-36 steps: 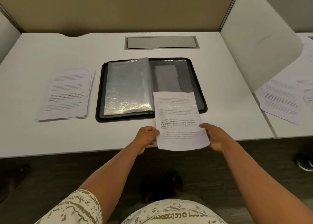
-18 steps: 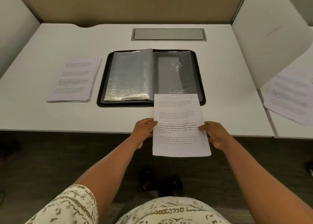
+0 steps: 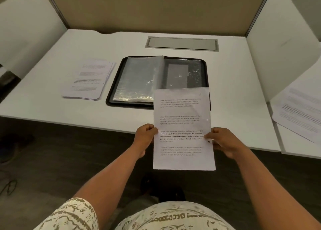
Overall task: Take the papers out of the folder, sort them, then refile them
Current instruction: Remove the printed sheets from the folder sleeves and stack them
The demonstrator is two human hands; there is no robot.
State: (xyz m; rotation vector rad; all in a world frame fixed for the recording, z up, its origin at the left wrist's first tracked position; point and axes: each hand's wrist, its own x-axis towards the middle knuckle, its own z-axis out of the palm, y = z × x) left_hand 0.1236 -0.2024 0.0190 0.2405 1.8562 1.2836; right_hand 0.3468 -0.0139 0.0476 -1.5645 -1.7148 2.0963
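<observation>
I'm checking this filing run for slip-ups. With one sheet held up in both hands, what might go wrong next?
The sheet is pinched only at its side edges by the left hand and right hand, off the desk, so it may sag or crease. The stack lies fanned; adding to it could skew the order. The folder sleeves look glossy, so refiling may snag.

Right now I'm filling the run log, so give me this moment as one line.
left hand: grips sheet | right hand: grips sheet | folder: open on desk | stack: left of folder

White desk bears open folder beside paper stack.
</observation>
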